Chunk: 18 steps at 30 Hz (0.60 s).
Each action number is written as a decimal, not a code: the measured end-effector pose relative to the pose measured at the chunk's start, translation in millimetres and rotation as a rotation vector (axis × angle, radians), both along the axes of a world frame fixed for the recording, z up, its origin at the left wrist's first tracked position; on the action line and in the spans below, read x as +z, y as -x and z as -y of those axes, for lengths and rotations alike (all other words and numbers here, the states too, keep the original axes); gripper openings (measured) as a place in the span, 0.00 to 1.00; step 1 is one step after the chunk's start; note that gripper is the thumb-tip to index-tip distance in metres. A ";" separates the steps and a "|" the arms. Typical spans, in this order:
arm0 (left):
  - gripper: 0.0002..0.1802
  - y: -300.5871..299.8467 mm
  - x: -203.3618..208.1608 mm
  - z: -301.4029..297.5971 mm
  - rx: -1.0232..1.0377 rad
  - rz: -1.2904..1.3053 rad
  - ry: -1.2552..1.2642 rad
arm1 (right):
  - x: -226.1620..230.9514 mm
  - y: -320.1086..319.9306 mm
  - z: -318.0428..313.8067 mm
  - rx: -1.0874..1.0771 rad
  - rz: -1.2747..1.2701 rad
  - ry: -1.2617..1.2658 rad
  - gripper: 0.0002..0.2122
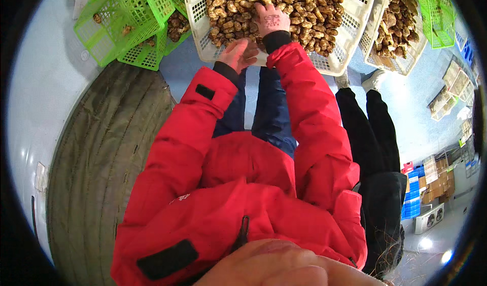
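Note:
A white plastic crate (200, 14) at the top of the view holds a heap of brown, knobby mushrooms (314, 17). My right hand (274, 21), with printing across its back, reaches over the near side and rests on the heap. Its fingers curl down among the mushrooms, so the fingertips and anything between them are hidden. To its left, my left hand (240, 54) hovers at the crate's near rim, fingers loosely apart and no mushroom visible in them. Both arms wear red padded sleeves with black cuffs.
Green baskets (116, 27) with a few mushrooms stand at the left. On the right are another white mushroom crate (408, 58) and a green basket (437, 14). A person in black trousers (362, 134) is close on my right. A dark quilted cover (101, 159) hangs at the left.

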State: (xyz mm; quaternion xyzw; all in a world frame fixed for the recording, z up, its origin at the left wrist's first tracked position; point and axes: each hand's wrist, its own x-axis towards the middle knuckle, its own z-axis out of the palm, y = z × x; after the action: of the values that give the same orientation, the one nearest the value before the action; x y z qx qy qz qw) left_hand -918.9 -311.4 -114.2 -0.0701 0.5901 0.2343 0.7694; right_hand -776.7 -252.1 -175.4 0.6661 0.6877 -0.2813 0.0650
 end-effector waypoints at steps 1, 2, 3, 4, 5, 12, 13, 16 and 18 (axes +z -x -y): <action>0.17 8.4 -6.9 1.3 -0.007 -0.059 -0.002 | -1.7 3.0 -4.5 -0.080 -0.079 0.027 0.14; 0.18 14.5 -12.6 0.0 -0.009 -0.133 -0.047 | 4.4 4.3 -3.5 -0.223 -0.222 -0.037 0.14; 0.18 20.4 -18.3 -1.6 -0.013 -0.186 -0.059 | 11.8 5.3 -0.4 -0.198 -0.312 0.012 0.14; 0.18 23.1 -22.1 -4.5 -0.016 -0.234 -0.071 | 23.0 5.7 1.8 -0.173 -0.396 0.061 0.14; 0.19 23.7 -21.8 -8.1 0.007 -0.224 -0.117 | 30.4 7.5 9.8 -0.171 -0.666 0.023 0.15; 0.17 28.2 22.3 -33.1 -0.030 0.114 -0.217 | -21.7 -83.5 -10.9 -0.585 -0.160 -0.281 0.11; 0.14 39.7 23.1 -39.9 0.209 0.366 -0.245 | -35.4 -92.9 -18.2 -0.541 0.043 -0.338 0.12; 0.20 59.9 83.9 -84.4 0.701 0.567 -0.543 | -57.7 -117.0 -31.7 -0.613 -0.024 -0.174 0.18; 0.21 88.7 85.7 -100.6 0.767 0.767 -0.466 | -63.7 -119.1 -32.1 -0.524 -0.068 -0.058 0.18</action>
State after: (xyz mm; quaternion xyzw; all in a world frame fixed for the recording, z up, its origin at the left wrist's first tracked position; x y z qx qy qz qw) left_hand -1007.5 -210.8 -28.5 -0.1874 0.1351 0.5771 0.7833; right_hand -657.7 -219.9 -239.1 0.8133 0.5012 -0.2909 -0.0524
